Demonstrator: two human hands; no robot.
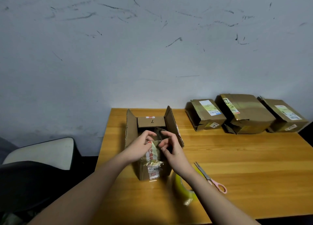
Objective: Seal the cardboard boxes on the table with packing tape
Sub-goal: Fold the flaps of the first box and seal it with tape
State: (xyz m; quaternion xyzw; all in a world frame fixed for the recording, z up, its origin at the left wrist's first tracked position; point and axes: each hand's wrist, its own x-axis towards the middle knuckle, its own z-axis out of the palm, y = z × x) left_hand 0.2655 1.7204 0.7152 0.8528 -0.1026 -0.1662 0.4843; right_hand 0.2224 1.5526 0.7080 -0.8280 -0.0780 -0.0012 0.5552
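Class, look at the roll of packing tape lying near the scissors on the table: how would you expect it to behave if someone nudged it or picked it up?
The tape roll seems to lie flat, so a nudge would probably slide it, not roll it. Its glossy film looks slippery. A crinkled loose end trails off it and may stick to the table.

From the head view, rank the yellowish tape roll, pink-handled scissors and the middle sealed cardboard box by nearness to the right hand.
1. Yellowish tape roll, under the right hand's wrist, toward the near edge.
2. Pink-handled scissors, to the roll's right.
3. Middle sealed cardboard box, far right by the wall.
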